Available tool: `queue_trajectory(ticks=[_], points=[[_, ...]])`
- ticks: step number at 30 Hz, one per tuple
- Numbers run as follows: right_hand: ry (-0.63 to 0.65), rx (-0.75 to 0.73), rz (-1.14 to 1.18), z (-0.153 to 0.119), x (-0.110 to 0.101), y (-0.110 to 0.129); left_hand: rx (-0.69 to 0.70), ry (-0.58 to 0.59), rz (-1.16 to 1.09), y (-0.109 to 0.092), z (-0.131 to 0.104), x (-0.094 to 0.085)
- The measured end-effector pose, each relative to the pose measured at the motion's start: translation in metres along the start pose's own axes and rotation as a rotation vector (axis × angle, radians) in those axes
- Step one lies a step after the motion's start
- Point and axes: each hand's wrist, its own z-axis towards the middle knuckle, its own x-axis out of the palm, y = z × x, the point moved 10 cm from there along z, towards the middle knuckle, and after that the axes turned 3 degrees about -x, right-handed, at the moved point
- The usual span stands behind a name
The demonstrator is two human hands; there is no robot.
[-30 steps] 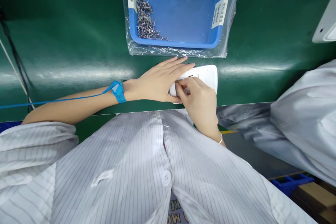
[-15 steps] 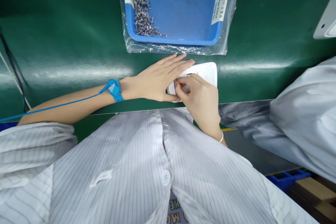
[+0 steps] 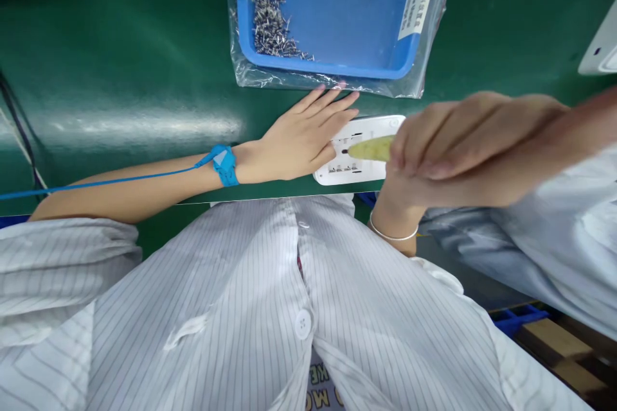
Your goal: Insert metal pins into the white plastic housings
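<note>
My left hand [image 3: 296, 141] lies flat with its fingers spread. Its thumb side rests over the left end of a white flat plastic device [image 3: 376, 174]. Printed markings and a small dark slot show on the device's upper face. Of my right hand [image 3: 401, 191], only the part near the wrist shows, beside the device's lower right corner; its fingers are hidden. In front of it, another person's blurred hand [image 3: 463, 138] reaches in from the right. One finger, apparently in a yellow-green finger cot [image 3: 373, 149], points over the device near the slot.
Beyond my left hand stands a blue tray [image 3: 332, 69] in a clear plastic bag, with many small screws [image 3: 272, 26] along its left side. A blue wrist strap [image 3: 224, 166] with its cord circles my left wrist. Another white device [image 3: 600, 45] lies at the far right.
The other person's hand has come in from the right over the device. My right hand has moved right from its pinch on the device. More of the printed face shows.
</note>
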Motion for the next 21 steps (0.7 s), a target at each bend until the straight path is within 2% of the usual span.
queue_trajectory(ticks=[2, 6, 11, 14, 18, 21], points=[[-0.082, -0.041, 0.193, 0.016, 0.002, -0.004, -0.018, -0.014, 0.001, 0.001, 0.001, 0.0], [-0.273, -0.015, 0.511, 0.039, -0.014, 0.004, -0.053, -0.043, -0.032, 0.003, 0.003, 0.001], [-0.495, -0.035, 0.794, 0.043, -0.042, 0.028, -0.053, -0.048, -0.056, 0.001, 0.003, 0.001], [-0.522, -0.031, 0.837, 0.041, -0.044, 0.024, -0.038, -0.059, -0.07, -0.002, 0.002, 0.0], [-0.568, -0.105, 0.961, 0.034, -0.045, 0.014, -0.029, -0.107, -0.113, -0.004, 0.002, -0.003], [-0.617, -0.11, 1.042, 0.029, -0.046, 0.009, -0.031, -0.089, -0.1, -0.007, 0.002, -0.004]])
